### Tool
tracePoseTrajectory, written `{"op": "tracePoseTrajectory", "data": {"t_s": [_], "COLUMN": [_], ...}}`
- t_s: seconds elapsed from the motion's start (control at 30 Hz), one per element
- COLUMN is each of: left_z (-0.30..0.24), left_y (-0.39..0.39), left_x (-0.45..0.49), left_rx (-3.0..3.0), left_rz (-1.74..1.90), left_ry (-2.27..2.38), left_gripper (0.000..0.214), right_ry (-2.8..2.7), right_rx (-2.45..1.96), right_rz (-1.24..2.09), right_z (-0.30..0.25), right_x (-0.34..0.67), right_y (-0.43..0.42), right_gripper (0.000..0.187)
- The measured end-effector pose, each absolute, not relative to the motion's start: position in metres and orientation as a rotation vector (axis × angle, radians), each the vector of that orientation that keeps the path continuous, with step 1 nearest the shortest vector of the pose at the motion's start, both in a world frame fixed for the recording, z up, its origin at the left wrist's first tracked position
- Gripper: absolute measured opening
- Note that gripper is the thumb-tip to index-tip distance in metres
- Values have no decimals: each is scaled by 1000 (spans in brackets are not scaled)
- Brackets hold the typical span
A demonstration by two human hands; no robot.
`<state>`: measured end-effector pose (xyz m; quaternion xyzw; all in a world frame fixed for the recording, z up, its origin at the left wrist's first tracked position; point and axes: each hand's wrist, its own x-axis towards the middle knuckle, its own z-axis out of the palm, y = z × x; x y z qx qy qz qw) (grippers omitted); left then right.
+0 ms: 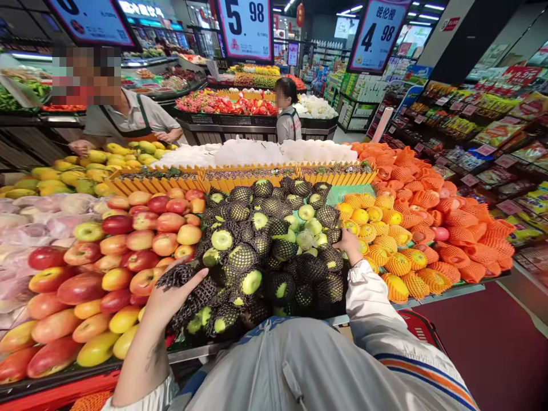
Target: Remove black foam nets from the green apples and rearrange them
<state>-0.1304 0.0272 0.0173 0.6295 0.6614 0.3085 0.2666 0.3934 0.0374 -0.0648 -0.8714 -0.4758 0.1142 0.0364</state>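
Note:
In the head view, my left hand (pixel 182 294) is at the left edge of a pile of green apples (pixel 252 281) in black foam nets. Its fingers curl around a bunched black foam net (pixel 184 279), with the thumb stretched across toward the pile; whether fruit is inside the net cannot be seen. My right hand (pixel 351 245) is at the pile's right edge, its thumb and fingers closed around a netted green apple (pixel 333 235); some fingertips are hidden. Several bare green apples (pixel 306 212) and a clear plastic piece (pixel 305 240) lie mid-pile.
Red-yellow apples (pixel 141 240) are heaped left, orange-netted fruit (pixel 415 260) right. A yellow picket divider (pixel 231 181) runs behind, with white-wrapped fruit (pixel 257 153) beyond. One person (pixel 132 117) stands by the mangoes (pixel 85 171), another (pixel 289 123) farther back. Price screens (pixel 246 28) hang overhead.

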Motion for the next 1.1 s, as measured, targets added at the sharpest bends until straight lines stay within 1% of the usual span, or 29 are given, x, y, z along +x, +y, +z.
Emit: {"op": "tracePoseTrajectory", "data": {"t_s": [0.2, 0.3, 0.37, 0.47, 0.6, 0.67, 0.77, 0.87, 0.93, 1.03, 1.1], "left_z": [7, 6, 8, 11, 13, 12, 11, 11, 9, 4, 0], "left_y": [8, 3, 1, 3, 8, 9, 9, 5, 1, -3, -6], "left_x": [-138, -141, -142, -139, -124, -115, -105, -104, -109, -120, -128], "left_rx": [1648, 1607, 1576, 1562, 1610, 1628, 1662, 1686, 1681, 1668, 1652], "left_rz": [875, 874, 854, 875, 903, 902, 898, 847, 812, 807, 810], "left_ry": [1761, 1771, 1795, 1806, 1719, 1647, 1582, 1570, 1582, 1602, 1620], "left_gripper": [67, 67, 67, 67, 66, 65, 63, 64, 68, 69, 67], "right_ry": [-1430, -1350, -1283, -1267, -1352, -1488, -1693, -1893, -2041, -2189, -2228], "right_rx": [-2669, -2623, -2526, -2240, -1864, -1719, -1605, -1681, -1727, -1744, -1702], "right_rz": [149, -3, -48, 53, 429, 529, 462, 314, 262, 287, 356], "right_z": [-65, -53, -41, -19, 2, 5, -1, -16, -25, -32, -30], "right_x": [390, 389, 389, 379, 329, 291, 234, 190, 173, 164, 170], "right_y": [24, 10, 0, -12, -21, -21, -14, -3, 1, 0, -1], "right_gripper": [81, 78, 76, 75, 68, 65, 68, 76, 74, 67, 69]}}
